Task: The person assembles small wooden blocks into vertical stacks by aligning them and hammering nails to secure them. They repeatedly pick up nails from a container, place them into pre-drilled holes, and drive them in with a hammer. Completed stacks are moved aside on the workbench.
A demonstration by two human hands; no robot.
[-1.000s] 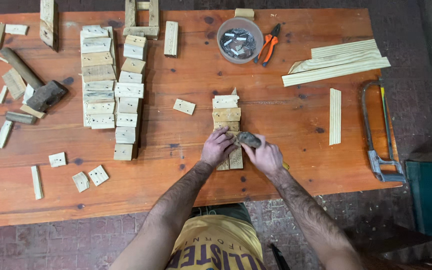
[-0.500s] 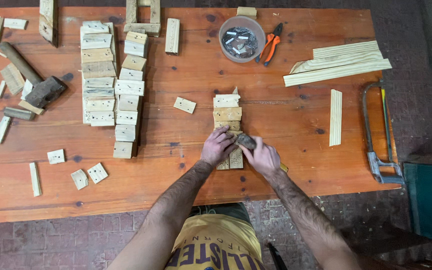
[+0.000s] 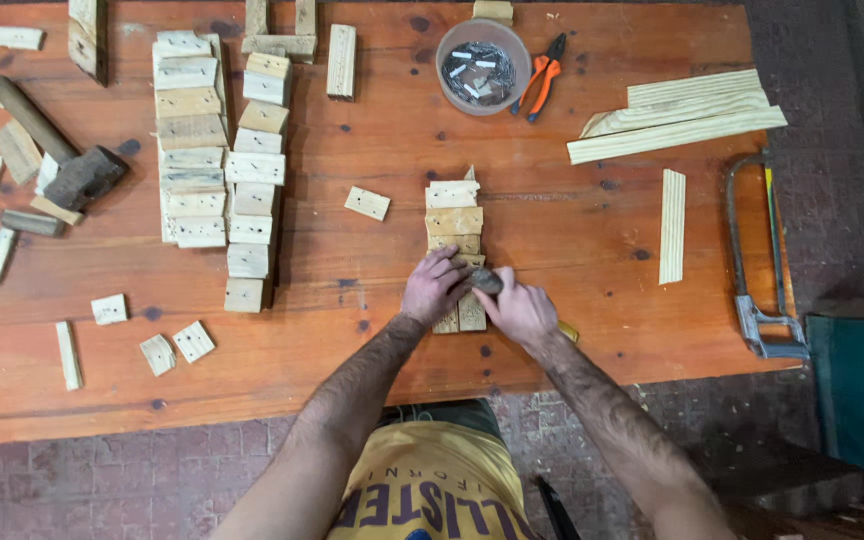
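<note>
Head view shows our left hand (image 3: 434, 288) pressing flat on the row of small wood blocks (image 3: 455, 222) near the table's (image 3: 372, 350) front edge. Our right hand (image 3: 520, 310) closes around a dark tool (image 3: 485, 280), its head touching that row's near end.

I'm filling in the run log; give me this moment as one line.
left hand: pressing on wooden block row | right hand: gripping small dark tool at the row | hammer: lying far left | table
</note>
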